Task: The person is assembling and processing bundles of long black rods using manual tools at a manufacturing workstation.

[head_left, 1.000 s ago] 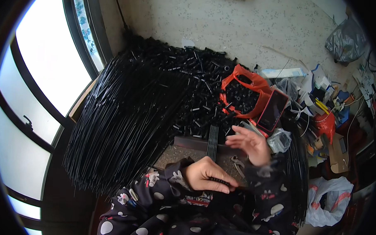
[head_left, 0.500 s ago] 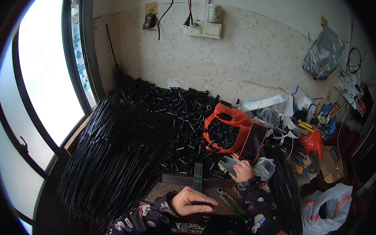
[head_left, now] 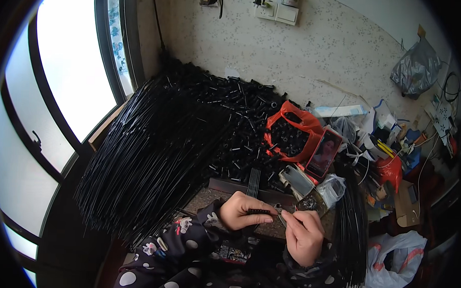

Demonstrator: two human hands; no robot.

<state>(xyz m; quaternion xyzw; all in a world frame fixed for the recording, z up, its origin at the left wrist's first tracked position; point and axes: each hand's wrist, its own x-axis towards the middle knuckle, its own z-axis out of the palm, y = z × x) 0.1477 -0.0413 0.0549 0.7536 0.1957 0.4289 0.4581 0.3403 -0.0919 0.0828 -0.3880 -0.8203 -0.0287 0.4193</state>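
My left hand is closed around a flat row of thin black rods. They run away from me over a dark raised bar, and a dark row of ends shows between my thumb and fingers. My right hand is closed in a pinch beside the left fingertips. A small greyish piece shows between the two hands. Whether it is part of a tool or something loose, I cannot tell. Both hands are over a brown speckled work surface.
Long black rods fill the left side, with black tubular parts heaped behind. A red bag of black parts, a lit phone and a clear plastic bag lie at the right. More rods stand beside my right arm.
My right hand has left the spot beside the phone and come to my left fingertips. The phone's screen has changed from dark to a lit picture. The whole view has shifted.
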